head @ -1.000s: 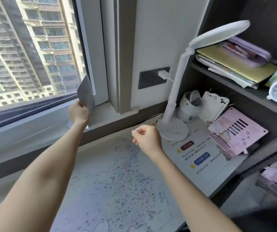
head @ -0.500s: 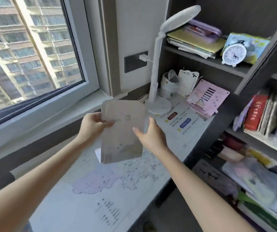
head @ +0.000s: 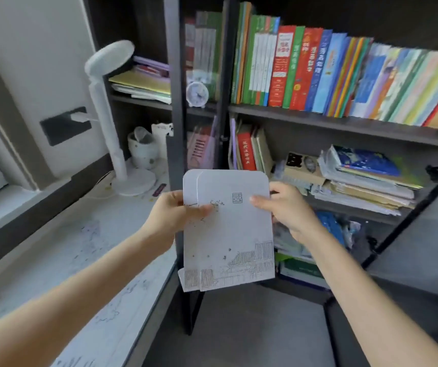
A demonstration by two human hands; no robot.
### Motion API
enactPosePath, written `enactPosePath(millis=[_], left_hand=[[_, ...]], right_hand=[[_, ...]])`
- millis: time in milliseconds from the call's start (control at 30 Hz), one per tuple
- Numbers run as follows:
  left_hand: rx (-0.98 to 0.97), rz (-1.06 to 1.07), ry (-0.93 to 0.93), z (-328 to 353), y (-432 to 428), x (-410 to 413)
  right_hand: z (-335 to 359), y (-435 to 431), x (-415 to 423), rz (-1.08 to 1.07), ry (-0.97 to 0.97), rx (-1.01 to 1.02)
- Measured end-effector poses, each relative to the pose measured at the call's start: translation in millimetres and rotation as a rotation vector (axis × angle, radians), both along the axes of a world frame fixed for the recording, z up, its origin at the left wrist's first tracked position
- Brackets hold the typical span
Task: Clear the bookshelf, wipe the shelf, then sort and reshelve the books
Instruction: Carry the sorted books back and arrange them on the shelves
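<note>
Cards (head: 229, 234), two white printed sheets overlapped, are held upright in front of the bookshelf (head: 345, 124), beside the tabletop (head: 54, 260). Left grip (head: 171, 215) pinches their left edge, thumb in front; right grip (head: 289, 207) pinches the right edge.

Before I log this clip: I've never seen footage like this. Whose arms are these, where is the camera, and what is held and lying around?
No machine here: a person works bare-handed, filmed by one camera on their head, looking forward and down. The left hand and right hand each pinch a side edge of white printed sheets, held before the bookshelf. Its upper shelf carries upright books; flat stacks lie lower down. Left of it, a desk holds a white lamp; a clock stands on a shelf.
</note>
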State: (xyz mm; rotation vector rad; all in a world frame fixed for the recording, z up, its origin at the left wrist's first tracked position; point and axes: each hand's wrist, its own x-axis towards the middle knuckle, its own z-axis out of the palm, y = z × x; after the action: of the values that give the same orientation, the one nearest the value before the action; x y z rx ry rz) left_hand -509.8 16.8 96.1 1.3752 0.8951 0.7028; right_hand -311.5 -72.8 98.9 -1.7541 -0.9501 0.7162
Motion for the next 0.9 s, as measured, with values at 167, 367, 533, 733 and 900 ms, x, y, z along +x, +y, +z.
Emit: enactPosePath(millis=[167,367,533,733,900], left_hand=[[0.038,-0.018,-0.083,34,-50,147],[0.195,-0.032,-0.173,86,-95,302],[0.351,-0.001,-0.178,120,-121,381],[0.363,-0.004,-0.234,144,-103,449],[0.51,-0.037,-0.288,155,-82,502]], right_hand=[[25,-71,82,-0.218,-0.505,-0.14],[48,-118,176,-0.234,-0.57,-0.243],[63,-126,228,-0.383,-0.707,-0.172],[75,-121,284,-0.36,-0.786,-0.187],[79,-72,330,-0.523,-0.804,-0.321]])
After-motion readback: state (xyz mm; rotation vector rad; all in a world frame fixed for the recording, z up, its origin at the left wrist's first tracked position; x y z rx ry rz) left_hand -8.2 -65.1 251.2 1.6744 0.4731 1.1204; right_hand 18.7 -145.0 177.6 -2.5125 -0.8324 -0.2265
